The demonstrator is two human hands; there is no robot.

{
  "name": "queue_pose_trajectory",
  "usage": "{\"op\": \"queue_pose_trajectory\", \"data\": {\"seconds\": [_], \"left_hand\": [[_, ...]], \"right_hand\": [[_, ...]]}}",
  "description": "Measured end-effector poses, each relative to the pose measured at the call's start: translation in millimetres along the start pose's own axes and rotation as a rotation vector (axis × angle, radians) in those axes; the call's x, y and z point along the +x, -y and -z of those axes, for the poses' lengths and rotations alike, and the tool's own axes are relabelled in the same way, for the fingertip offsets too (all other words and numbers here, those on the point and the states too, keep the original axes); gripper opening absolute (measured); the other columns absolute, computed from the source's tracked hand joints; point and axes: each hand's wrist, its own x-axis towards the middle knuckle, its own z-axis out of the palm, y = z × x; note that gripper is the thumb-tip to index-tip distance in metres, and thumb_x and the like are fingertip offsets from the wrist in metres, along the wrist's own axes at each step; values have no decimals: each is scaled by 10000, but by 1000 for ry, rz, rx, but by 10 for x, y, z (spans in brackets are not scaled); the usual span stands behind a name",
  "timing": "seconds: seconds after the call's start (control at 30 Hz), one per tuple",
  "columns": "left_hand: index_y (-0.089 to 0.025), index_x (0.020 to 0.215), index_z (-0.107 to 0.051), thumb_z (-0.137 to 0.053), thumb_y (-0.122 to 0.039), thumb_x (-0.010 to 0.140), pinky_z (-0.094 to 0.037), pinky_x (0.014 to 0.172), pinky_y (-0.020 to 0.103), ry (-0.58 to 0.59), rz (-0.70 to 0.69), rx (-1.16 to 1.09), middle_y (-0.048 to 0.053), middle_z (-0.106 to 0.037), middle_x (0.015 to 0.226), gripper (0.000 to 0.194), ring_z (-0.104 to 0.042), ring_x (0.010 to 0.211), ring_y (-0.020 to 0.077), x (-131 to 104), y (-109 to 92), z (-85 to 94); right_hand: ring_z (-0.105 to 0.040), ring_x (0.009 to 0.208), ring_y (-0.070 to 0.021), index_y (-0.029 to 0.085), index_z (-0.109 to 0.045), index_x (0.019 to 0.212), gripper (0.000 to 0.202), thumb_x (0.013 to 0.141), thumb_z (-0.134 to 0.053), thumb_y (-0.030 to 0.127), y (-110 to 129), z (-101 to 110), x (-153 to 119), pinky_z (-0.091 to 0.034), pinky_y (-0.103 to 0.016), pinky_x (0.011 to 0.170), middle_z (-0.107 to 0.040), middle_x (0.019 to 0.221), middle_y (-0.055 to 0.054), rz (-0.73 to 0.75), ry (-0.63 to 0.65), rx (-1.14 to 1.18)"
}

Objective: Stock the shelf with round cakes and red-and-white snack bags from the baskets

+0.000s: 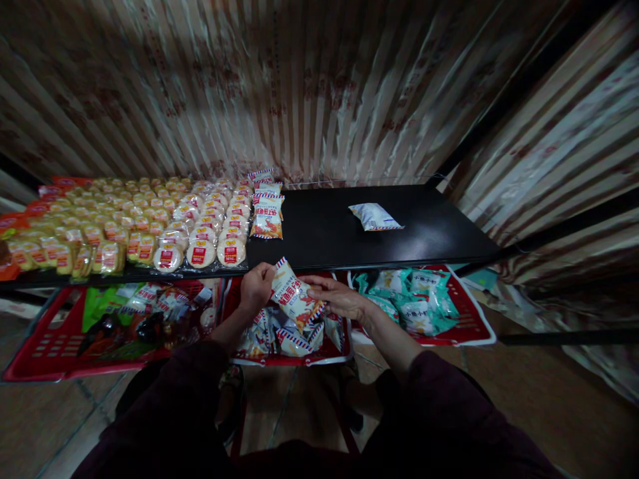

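Snack bag (pixel 296 294): lay above the middle basket (pixel 319 361), between both grips | Left hand (pixel 257 288): clamped on its upper left edge | Right hand (pixel 337 297): thumb and fingers pinched its right side

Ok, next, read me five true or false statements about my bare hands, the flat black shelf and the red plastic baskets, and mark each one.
1. The bare left hand and bare right hand both hold one white snack packet with red lettering. True.
2. The red plastic basket of teal packets is left of the red plastic middle basket. False: it is to the right.
3. A lone white packet with a striped edge lies on the right half of the flat black shelf. True.
4. The round white snacks in clear wrap lie right of the column of white packets. False: they lie to its left.
5. A bright green package is in the red plastic left-hand basket. True.
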Motion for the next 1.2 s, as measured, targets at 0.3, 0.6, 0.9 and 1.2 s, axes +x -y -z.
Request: {"op": "queue_pose_trajectory", "data": {"seconds": [0.3, 0.6, 0.9, 1.2], "left_hand": [[-147, 702, -623, -612, -424, 685, -368, 485, 206, 213, 60, -379, -19, -583, 578, 278, -493, 512, 102, 75, -108, -83], [-130, 880, -604, -546, -550, 759, -344, 442, 189, 103, 231, -652, -16, -565, 619, 440, -459, 471, 71, -5, -162, -75], [-117, 853, -598, -659, -533, 678, -388, 514, 220, 399, 291, -877, 78, -665, 766, 455, -611, 588, 138, -417, -194, -281], [-123, 745, -628, -707, -483, 662, -375, 555, 222, 320, 266, -762, 45, -664, 676, 378, -575, 588, 113, -396, -118, -345]], "right_hand": [[-683, 833, -142, 192, -544, 1219, 577, 708, -757, 355, 38, -171, 11, -527, -251, 775, -697, 1056, -59, 3, 34, 85], [-683, 634, -142, 195, -584, 1100, 418, 716, -738, 261, 131, -201, 94, -563, -254, 620, -730, 831, -22, 94, -211, 117], [-706, 666, -188, 205, -599, 939, 270, 712, -738, 256, 247, -159, 237, -599, -297, 620, -732, 754, -8, 387, -471, 331], [-705, 668, -197, 210, -604, 938, 313, 670, -762, 247, 234, -201, 260, -598, -296, 600, -730, 742, -4, 398, -478, 346]]}}
